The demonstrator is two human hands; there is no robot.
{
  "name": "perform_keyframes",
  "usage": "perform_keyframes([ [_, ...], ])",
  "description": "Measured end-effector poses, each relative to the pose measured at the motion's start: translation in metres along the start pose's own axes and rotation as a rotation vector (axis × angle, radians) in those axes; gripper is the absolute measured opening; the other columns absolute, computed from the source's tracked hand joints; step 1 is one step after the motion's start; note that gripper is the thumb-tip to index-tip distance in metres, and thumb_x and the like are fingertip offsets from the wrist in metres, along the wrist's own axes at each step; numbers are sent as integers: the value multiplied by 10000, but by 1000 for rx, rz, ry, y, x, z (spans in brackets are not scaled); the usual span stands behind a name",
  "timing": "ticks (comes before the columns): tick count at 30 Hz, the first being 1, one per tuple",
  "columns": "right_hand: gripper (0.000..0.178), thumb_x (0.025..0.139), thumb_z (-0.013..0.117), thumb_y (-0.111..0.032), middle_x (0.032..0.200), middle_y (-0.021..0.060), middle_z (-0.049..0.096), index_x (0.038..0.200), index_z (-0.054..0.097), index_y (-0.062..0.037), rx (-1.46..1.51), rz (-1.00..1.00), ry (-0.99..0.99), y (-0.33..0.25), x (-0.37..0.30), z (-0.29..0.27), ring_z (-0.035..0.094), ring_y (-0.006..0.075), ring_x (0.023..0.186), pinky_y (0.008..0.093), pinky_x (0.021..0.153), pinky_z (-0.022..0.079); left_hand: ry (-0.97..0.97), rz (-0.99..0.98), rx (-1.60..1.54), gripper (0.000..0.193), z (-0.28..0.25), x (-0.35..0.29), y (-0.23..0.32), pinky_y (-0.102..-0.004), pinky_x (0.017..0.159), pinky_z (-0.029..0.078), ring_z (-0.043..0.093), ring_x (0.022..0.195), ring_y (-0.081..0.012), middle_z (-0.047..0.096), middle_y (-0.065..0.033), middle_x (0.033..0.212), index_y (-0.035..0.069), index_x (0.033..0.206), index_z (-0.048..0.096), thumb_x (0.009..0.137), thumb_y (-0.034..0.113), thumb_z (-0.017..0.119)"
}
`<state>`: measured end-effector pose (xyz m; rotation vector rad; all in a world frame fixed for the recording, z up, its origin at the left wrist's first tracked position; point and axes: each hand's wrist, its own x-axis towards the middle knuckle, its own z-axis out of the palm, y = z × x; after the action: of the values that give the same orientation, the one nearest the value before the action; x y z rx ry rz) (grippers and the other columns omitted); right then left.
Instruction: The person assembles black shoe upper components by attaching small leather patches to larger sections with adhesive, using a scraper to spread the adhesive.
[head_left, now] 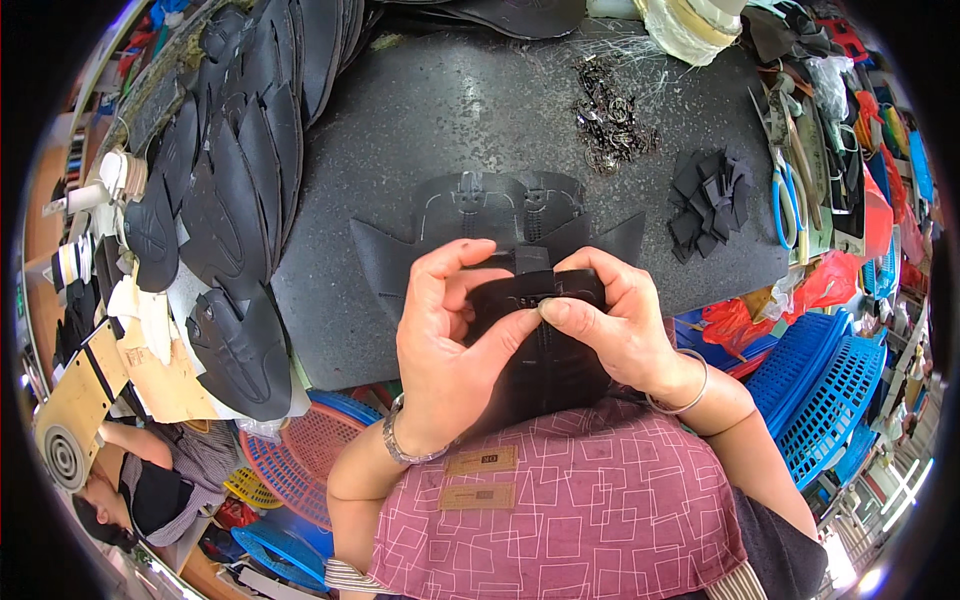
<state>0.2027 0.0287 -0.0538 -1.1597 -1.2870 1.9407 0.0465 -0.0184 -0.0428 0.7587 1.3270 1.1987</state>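
Note:
In front of my apron, both hands hold a black leather shoe upper piece [540,385], its curved top edge tilted up. My left hand [440,345] is closed at its left side, thumb tip on the front near a narrow slot, fingers curled behind. My right hand [625,335] grips the right side, its thumb pressing beside the same slot and its fingers over the back edge. A short black strap [532,260] stands up between the two hands. Just beyond lies another black upper piece [499,205] with stitched slots, partly covered by my hands.
Small metal buckles [610,120] and short black strips [710,200] lie in piles at the right, near blue-handled scissors [787,205]. Stacked black uppers [240,190] fill the left side. Blue baskets [825,385] stand at right, a red basket [300,455] at lower left, beside another person [155,490].

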Motion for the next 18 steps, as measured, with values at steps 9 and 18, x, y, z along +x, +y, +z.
perform_keyframes([
  [9, 190, 759, 681, -78, 764, 79, 576, 884, 557, -4, -393, -456, 20, 3, 2, -2, 556, 163, 677, 276, 602, 439, -184, -226, -201, 495, -14, 8, 6, -208, 722, 492, 575, 874, -103, 586, -91, 953, 36, 1149, 400, 739, -49, 664],
  [18, 180, 773, 673, -87, 772, 70, 582, 884, 555, -10, -342, -418, -24, -1, -2, -5, 572, 152, 722, 276, 641, 447, -267, -167, -190, 587, -10, 13, 9, -210, 761, 465, 564, 863, -95, 585, -53, 898, 43, 1215, 355, 721, -86, 645],
])
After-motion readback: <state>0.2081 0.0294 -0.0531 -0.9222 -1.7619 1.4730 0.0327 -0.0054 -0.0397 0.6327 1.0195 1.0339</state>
